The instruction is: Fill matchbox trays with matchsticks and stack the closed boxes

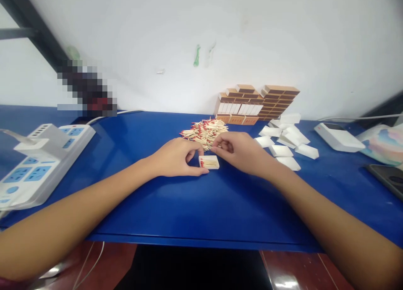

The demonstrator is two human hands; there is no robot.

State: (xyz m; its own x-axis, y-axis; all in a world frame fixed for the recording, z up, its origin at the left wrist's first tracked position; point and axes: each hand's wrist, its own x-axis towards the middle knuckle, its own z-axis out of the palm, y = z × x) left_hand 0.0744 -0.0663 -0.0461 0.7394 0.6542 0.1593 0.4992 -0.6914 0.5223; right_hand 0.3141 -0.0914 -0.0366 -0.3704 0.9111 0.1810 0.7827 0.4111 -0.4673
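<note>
The left hand's grip [176,158] pinches the left end of the little box [218,163], set longways like the tabletop's [195,210] front edge, while the right hand's narrow grip [241,151], holding I can't tell what, is backward by the match pile [203,132].

A blue table [189,210] carries matches [206,132], a small tray [218,162] and stacked matchboxes [252,108]. White trays [294,137] lie right; a power strip [37,173], left.

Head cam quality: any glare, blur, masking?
Head view: bright glare on the floor tiles; a pixelated patch masks the left background; lettering on the stacked matchboxes too soft to read; right hand unclear whether holding anything.
</note>
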